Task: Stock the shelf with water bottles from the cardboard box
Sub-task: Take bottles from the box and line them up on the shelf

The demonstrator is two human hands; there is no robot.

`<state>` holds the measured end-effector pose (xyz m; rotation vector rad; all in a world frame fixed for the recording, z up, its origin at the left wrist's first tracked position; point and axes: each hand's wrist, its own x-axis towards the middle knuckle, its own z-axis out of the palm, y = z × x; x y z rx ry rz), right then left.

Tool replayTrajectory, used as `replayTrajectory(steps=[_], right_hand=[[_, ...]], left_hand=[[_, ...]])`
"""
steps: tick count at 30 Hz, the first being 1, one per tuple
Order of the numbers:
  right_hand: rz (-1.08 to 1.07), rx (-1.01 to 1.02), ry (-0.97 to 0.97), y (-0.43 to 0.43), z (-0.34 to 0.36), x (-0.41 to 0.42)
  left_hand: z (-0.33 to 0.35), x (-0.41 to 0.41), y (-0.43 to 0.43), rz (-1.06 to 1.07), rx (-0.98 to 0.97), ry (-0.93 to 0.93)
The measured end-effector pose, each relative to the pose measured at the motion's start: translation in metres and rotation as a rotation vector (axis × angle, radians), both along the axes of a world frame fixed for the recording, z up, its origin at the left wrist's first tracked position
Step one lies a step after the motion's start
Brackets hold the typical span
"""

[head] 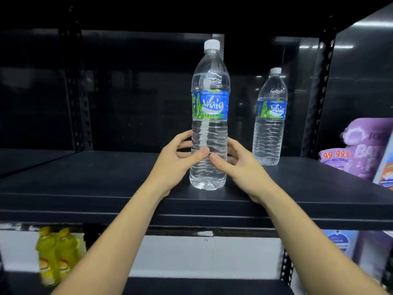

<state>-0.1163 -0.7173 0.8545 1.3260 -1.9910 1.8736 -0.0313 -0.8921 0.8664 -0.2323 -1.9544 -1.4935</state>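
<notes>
A: How far along?
B: Two up. The far bottle [270, 124] stands right on the shelf [85, 188]; the front bottle [209, 107] sits near its edge, left hand [176, 160] and right hand [240, 167] both wrapped round its lower half. The box is out of view.
A: Labels?
B: "Waig, Drinking Water"; the purple pack [361, 150] says "99.99% anti-bacterial"

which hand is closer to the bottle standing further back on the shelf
Right. The right hand grips the front bottle just left of the back bottle; the left hand holds its other side.
</notes>
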Motion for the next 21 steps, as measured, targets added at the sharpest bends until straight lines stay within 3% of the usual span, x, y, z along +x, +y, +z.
replayTrajectory(steps=[9,21], right_hand=[[-0.045,-0.083,-0.049,0.004,0.001,0.0],[-0.081,0.132,0.069,0.096,0.014,-0.009]], left_hand=[[0.003,0.004,0.005,0.042,-0.049,-0.008],[0.005,-0.018,0.07,0.062,-0.14,-0.052]])
